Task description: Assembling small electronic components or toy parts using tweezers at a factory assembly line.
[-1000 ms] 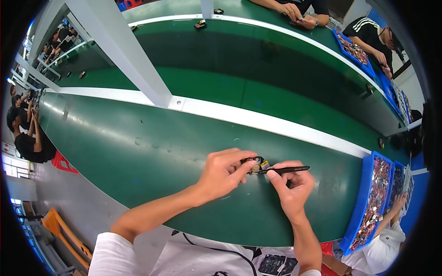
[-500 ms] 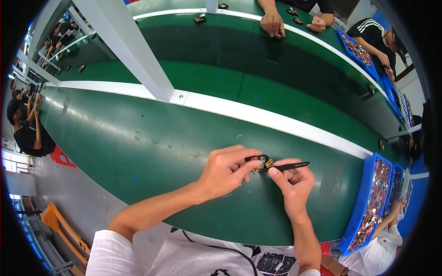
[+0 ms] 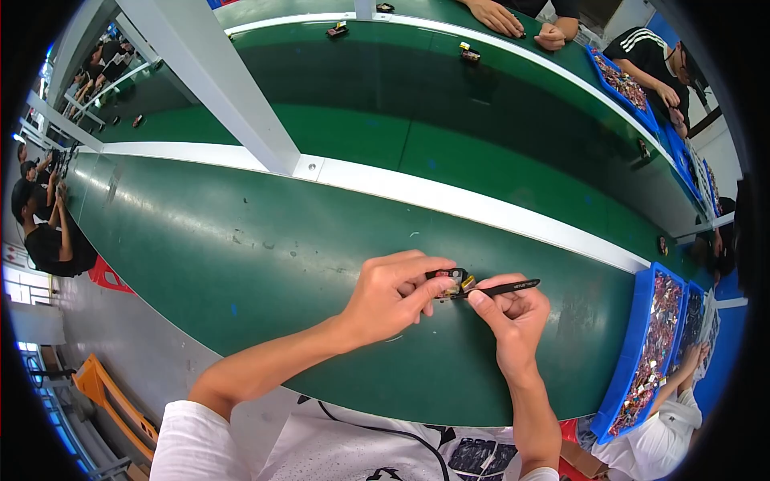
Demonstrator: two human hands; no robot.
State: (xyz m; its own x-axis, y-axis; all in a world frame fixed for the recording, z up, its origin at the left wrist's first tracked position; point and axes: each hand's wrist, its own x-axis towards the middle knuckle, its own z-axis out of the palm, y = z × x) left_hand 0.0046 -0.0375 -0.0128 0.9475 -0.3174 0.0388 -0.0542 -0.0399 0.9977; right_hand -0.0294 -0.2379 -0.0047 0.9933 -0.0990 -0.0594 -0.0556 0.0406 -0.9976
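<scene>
My left hand (image 3: 391, 295) pinches a small black part with yellow and metal bits (image 3: 451, 281) just above the green belt (image 3: 241, 264). My right hand (image 3: 513, 317) grips a slim black tool (image 3: 501, 286) that lies nearly level, its tip touching the small part from the right. Both hands meet over the near belt, right of its middle. My fingers hide most of the part.
A blue bin of small mixed parts (image 3: 651, 353) stands at the right edge of the belt. A white rail (image 3: 449, 200) and a slanted white post (image 3: 216, 80) divide the near belt from the far one. Other people's hands (image 3: 513, 20) and small parts (image 3: 468, 53) are at the far belt.
Both hands have stayed together over the small part; the view has shifted slightly. The far workers' hands have moved along the far belt.
</scene>
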